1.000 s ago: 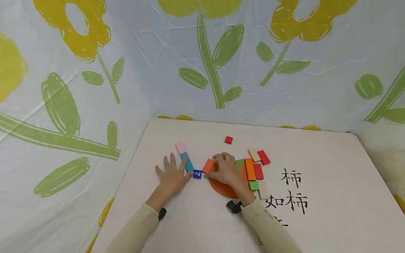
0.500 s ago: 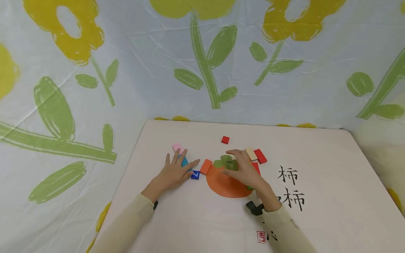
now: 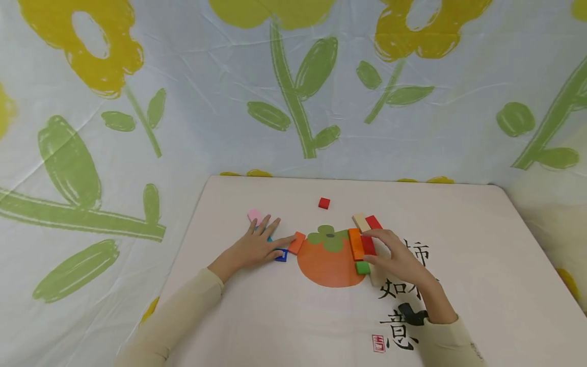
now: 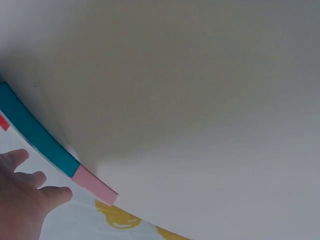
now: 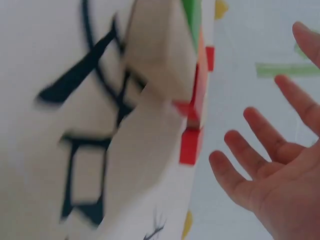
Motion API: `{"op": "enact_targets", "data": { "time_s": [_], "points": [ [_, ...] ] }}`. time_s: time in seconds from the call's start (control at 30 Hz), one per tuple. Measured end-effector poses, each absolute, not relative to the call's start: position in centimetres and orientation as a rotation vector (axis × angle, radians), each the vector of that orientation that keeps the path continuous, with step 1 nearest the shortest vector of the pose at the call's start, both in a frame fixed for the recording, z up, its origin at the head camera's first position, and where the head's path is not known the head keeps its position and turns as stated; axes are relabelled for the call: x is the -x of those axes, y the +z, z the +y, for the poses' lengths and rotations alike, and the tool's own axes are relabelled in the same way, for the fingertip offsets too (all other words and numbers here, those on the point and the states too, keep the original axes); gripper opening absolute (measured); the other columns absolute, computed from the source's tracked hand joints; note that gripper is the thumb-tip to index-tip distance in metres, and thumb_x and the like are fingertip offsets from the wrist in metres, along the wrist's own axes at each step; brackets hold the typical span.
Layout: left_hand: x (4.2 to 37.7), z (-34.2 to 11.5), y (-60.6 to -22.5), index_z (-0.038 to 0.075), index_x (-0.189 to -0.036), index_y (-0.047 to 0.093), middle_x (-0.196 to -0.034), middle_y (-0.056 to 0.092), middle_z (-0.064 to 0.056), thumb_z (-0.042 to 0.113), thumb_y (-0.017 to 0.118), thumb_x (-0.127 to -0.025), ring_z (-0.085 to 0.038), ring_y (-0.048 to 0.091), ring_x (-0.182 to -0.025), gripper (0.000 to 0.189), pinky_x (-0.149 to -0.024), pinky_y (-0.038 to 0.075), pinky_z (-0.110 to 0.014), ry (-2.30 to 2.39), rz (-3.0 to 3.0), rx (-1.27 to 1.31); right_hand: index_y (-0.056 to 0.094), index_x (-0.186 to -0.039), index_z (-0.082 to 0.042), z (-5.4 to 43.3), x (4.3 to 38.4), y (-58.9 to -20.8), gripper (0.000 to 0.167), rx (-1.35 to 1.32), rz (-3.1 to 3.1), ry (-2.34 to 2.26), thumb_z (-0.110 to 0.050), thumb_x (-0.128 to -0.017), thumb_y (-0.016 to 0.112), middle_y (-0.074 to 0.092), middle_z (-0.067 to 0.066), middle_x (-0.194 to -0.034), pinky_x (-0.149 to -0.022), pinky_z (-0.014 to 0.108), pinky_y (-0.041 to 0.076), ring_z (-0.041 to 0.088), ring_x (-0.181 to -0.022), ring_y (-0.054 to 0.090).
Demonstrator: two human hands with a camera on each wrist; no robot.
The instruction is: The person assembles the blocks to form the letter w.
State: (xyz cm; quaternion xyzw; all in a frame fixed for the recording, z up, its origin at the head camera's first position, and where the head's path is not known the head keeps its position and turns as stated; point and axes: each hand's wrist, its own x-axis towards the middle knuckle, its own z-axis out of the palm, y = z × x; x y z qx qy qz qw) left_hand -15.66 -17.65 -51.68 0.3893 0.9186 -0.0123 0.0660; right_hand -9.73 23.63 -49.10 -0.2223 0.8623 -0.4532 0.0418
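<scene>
My left hand (image 3: pixel 252 251) lies with fingers spread over a long light-blue block (image 4: pixel 40 131), which it mostly hides in the head view. Its index fingertip reaches the short orange block (image 3: pixel 297 243), and the thumb is right at a dark-blue block (image 3: pixel 282 255). A pink block (image 3: pixel 255 216) continues the row beyond the fingers. At the right, my right hand (image 3: pixel 400 260) has thumb and index finger parted around a red block (image 3: pixel 369 245). That red piece lies against a long orange block (image 3: pixel 355 244). In the right wrist view the fingers are extended, gripping nothing.
Beside the right cluster lie a green block (image 3: pixel 363 267), a cream block (image 3: pixel 377 277), another cream block (image 3: pixel 361 222) and a red one (image 3: pixel 373 222). A small red block (image 3: pixel 324 203) sits farther back. The tabletop (image 3: pixel 266 316) bears a printed persimmon (image 3: pixel 327 267) and black characters.
My right hand has let go of the short orange block and moved right to the red and long orange blocks. The left hand's index finger has moved onto the short orange block.
</scene>
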Motion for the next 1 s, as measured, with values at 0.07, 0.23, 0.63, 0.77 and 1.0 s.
{"op": "enact_targets", "data": {
  "time_s": [0.07,0.23,0.63,0.77,1.0],
  "points": [
    [15.7,-17.7,-51.6,0.04,-0.158,0.028,-0.162,0.018,-0.023,0.052,0.035,-0.106,-0.05,0.011,-0.147,0.053,-0.111,0.016,-0.069,-0.037,2.751,-1.177,0.053,-0.14,-0.003,24.5,9.4,-49.4,0.056,0.679,2.619,-1.358,-0.017,-0.091,0.076,0.049,0.016,-0.139,-0.099,0.069,0.036,0.036,-0.129,0.04],
    [15.8,-17.8,-51.9,0.042,-0.158,0.026,-0.163,0.015,-0.022,0.051,0.033,-0.107,-0.049,0.008,-0.148,0.052,-0.112,0.014,-0.068,-0.035,2.723,-1.168,0.056,-0.139,-0.007,26.1,8.5,-49.8,0.056,0.628,2.603,-1.26,-0.021,-0.089,0.078,0.047,0.014,-0.14,-0.098,0.069,0.037,0.035,-0.128,0.039],
    [16.0,-17.8,-52.1,0.042,-0.158,0.027,-0.162,0.02,-0.022,0.053,0.031,-0.107,-0.048,0.015,-0.147,0.052,-0.111,0.015,-0.069,-0.04,2.702,-1.161,0.064,-0.127,-0.014,27.2,7.5,-50.6,0.058,0.544,2.649,-1.078,-0.025,-0.076,0.089,0.051,0.018,-0.137,-0.097,0.069,0.037,0.041,-0.127,0.039],
    [15.9,-17.8,-52.0,0.041,-0.158,0.027,-0.162,0.022,-0.022,0.052,0.032,-0.107,-0.048,0.018,-0.146,0.052,-0.111,0.015,-0.07,-0.03,2.686,-1.147,0.064,-0.127,-0.015,27.3,7.3,-50.8,0.061,0.575,2.678,-1.021,-0.028,-0.073,0.091,0.047,0.023,-0.139,-0.096,0.072,0.034,0.045,-0.128,0.034],
    [16.0,-17.7,-52.0,0.042,-0.158,0.024,-0.162,0.021,-0.022,0.053,0.031,-0.107,-0.047,0.018,-0.147,0.053,-0.111,0.014,-0.07,-0.04,2.674,-1.13,0.065,-0.126,-0.014,27.0,7.2,-51.5,0.063,0.614,2.741,-0.972,-0.021,-0.07,0.093,0.047,0.025,-0.137,-0.096,0.071,0.035,0.045,-0.127,0.035]
  ]
}}
